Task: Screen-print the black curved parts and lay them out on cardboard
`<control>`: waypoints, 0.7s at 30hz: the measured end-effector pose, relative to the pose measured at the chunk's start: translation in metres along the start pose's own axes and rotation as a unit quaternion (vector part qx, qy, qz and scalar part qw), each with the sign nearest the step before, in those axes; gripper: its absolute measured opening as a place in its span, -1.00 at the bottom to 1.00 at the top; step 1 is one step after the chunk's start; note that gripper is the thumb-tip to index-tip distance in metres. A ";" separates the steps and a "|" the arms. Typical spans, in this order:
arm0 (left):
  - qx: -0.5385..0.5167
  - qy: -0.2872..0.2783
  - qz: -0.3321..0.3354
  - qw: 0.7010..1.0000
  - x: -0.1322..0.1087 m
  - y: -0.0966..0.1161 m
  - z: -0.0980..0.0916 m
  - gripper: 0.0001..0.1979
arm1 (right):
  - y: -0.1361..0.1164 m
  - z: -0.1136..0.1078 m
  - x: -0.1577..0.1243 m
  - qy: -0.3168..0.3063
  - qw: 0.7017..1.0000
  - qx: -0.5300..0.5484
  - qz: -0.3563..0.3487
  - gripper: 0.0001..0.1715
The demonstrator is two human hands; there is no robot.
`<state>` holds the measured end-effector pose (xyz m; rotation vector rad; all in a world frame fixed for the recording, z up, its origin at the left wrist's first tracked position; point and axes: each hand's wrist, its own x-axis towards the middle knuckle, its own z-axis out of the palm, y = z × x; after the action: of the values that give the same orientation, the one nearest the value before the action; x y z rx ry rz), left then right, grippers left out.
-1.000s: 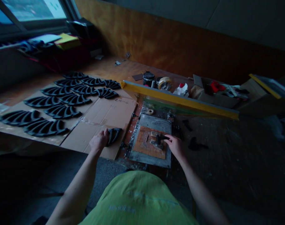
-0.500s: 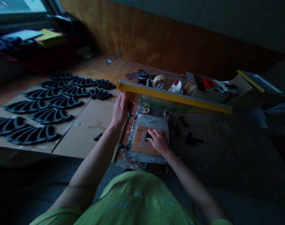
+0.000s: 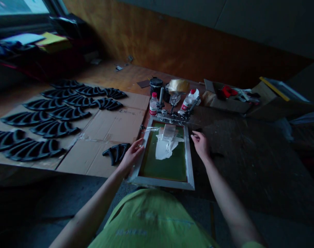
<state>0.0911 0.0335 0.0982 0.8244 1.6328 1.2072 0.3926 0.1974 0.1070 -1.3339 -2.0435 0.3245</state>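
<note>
A silver-edged screen printing frame [image 3: 190, 172] lies flat in front of me, its green mesh [image 3: 159, 170] bearing a patch of white ink [image 3: 163, 148]. A pale flat squeegee [image 3: 169, 131] rests at the far end of the ink. By the frame's left edge is my left hand [image 3: 132, 154], fingers stretched out and apart; whether they touch the frame I cannot tell. My right hand [image 3: 201, 145] hovers just off the right edge, fingers loosely bent and apart, holding nothing. The board under the frame is hidden.
Several black ribbed fan-shaped parts [image 3: 34, 150] lie on cardboard [image 3: 105, 127] at left, with another black part [image 3: 115, 153] near my left hand. Beyond the frame's hinge clamps [image 3: 172, 119] stand bottles [image 3: 153, 104], a dark tub [image 3: 156, 86] and a roll of tape [image 3: 178, 86]. An open carton [image 3: 229, 103] sits at right.
The raised frame has swung down flat over the board. My left hand has come down and nearer from its raised corner. My right hand has left the board and moved right.
</note>
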 end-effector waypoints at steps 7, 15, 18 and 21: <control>0.051 0.016 -0.052 0.997 0.022 -0.053 0.007 -0.30 | -0.080 0.047 0.019 -0.204 0.962 -0.126 -0.129 -0.64; 0.088 0.015 -0.042 0.995 0.028 -0.067 0.006 -0.35 | -0.073 0.024 -0.033 -0.352 0.882 -0.099 -0.298 -0.71; 0.090 0.015 -0.034 0.995 0.029 -0.070 0.006 -0.35 | -0.073 0.017 -0.025 -0.370 0.869 -0.085 -0.316 -0.76; 0.075 0.001 -0.030 0.997 0.029 -0.071 0.005 -0.34 | -0.075 0.025 -0.025 -0.311 0.905 -0.102 -0.271 -0.79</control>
<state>0.0858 0.0404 0.0221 0.8605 1.7535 1.0533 0.3289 0.1455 0.1184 -0.7533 -2.9500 0.3107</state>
